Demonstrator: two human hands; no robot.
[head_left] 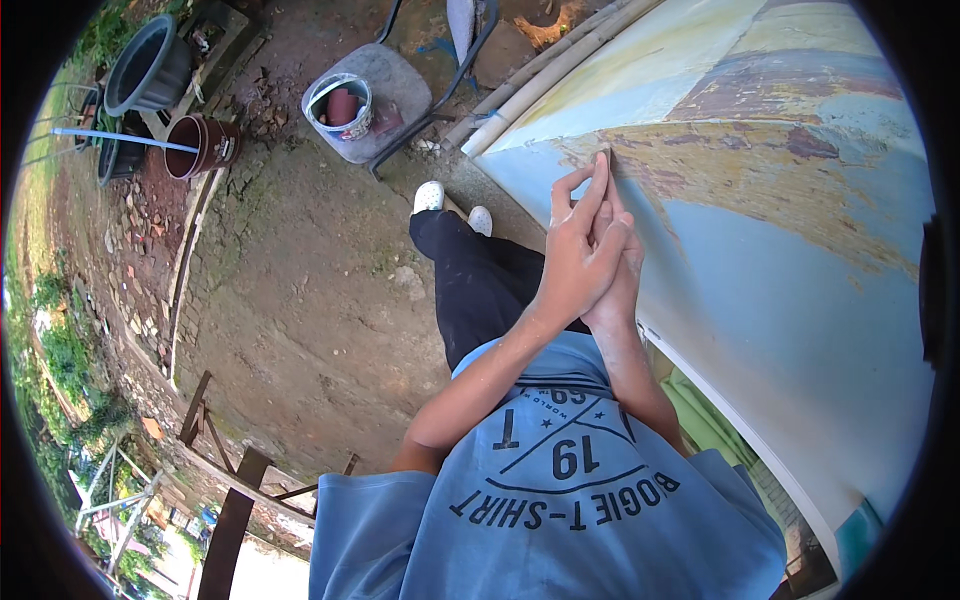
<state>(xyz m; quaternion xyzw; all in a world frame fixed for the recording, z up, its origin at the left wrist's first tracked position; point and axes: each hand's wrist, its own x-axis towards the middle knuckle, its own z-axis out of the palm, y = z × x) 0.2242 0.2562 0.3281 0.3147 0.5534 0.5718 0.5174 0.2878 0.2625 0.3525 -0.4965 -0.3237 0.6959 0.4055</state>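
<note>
At ten o'clock we see a brown pot (203,145); at eleven, a paint bucket (341,104). Centre, our left hand (578,255) lies flat, fingers straight and together, over our right hand (618,262), pressing a small sanding piece (606,152) against the blue hull (780,250) at one o'clock.

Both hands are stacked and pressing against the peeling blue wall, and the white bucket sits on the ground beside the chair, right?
Not quite. The head view shows the white bucket on the chair seat, not on the ground. The left hand does lie over the right hand, pressing the peeling blue wall.
</note>
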